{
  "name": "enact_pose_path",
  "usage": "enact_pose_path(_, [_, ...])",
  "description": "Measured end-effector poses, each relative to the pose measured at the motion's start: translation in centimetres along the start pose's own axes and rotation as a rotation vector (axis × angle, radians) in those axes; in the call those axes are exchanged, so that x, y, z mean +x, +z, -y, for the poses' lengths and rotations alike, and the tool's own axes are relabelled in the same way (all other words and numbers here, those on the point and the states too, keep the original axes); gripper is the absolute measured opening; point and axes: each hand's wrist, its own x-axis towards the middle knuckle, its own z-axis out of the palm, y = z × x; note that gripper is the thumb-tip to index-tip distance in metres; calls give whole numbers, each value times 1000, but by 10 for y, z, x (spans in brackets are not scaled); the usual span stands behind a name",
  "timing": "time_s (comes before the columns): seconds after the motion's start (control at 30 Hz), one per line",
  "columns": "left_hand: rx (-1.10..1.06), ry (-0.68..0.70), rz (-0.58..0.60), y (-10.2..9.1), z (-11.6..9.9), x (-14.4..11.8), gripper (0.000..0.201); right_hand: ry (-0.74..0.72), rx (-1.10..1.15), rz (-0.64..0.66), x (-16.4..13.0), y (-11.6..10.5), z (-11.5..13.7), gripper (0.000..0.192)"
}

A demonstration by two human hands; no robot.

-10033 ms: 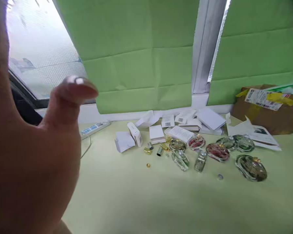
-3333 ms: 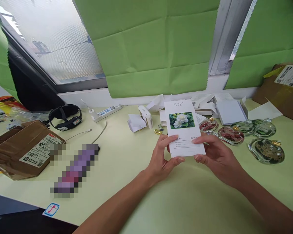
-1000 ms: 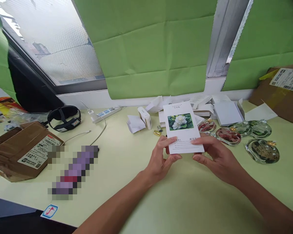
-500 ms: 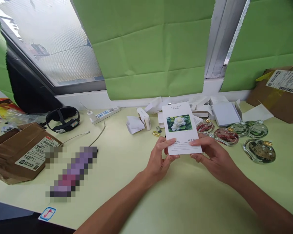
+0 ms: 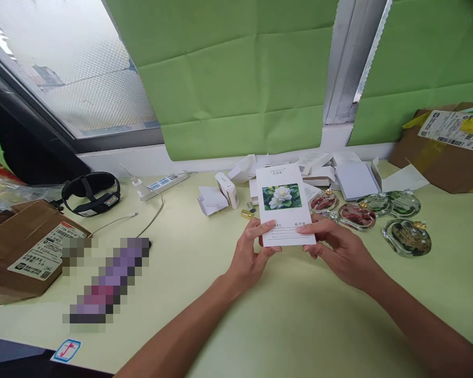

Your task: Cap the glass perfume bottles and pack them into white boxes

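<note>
Between my two hands a white box or card [image 5: 284, 215] is held up, printed with a white flower on green leaves and some lettering; its depth is hard to judge from here. My left hand [image 5: 252, 247] pinches its lower left edge, thumb below and fingers partly behind. At the lower right, my right hand [image 5: 339, 249] grips it with the index finger lying across the front. Just behind it, a small gold cap-like piece [image 5: 247, 213] lies on the table. Round glass bottles stand to the right, including a red-filled one [image 5: 357, 216] and a dark-patterned one [image 5: 408, 239].
White opened boxes [image 5: 357, 181] and crumpled paper [image 5: 212, 200] lie along the wall. Cardboard boxes sit at the left [image 5: 31, 252] and right [image 5: 437, 157]. A black headset [image 5: 90, 194], a power strip [image 5: 167, 184] with cables, and a pixelated purple object [image 5: 114, 278] lie at left.
The whole view has shifted slightly, so the table's things appear a little further left. Both hands keep their hold on the printed white item, with hardly any change of grip.
</note>
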Motion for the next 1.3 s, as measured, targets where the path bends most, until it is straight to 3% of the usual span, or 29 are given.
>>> enact_pose_path(0.17, [37,-12,2,0,0,-1,44,40,20,46,1,-2,2,34])
enact_pose_path(0.47, [7,2,8,0,2,-3,43,52,48,-38,-1,3,-3,21])
enact_pose_path(0.6, [-82,-119,-25,-2,-3,0,55,112,109,-13,0,4,0,21])
enact_pose_path(0.73, [-334,-434,-173,-12,-9,14,65,190,64,214,-1,7,10,28])
enact_pose_path(0.83, [-420,-578,-268,-24,-8,26,62,215,49,407,-1,13,19,37])
enact_pose_path(0.97, [-448,-699,-227,-34,-4,34,48,267,94,626,2,7,27,59])
enact_pose_path(1.03, [-444,-723,-178,-35,-3,33,43,356,122,715,2,-8,29,68])
enact_pose_path(1.1, [-425,-740,-103,-33,-2,30,41,469,116,786,0,-31,29,63])
enact_pose_path(1.17, [-397,-762,20,-31,-1,27,39,500,118,744,-3,-58,26,45])
enact_pose_path(1.2, [-375,-767,86,-30,-1,25,38,466,167,638,-5,-70,24,38])
enact_pose_path(1.3, [-248,-721,275,-27,0,22,35,337,304,26,-8,-102,20,25])
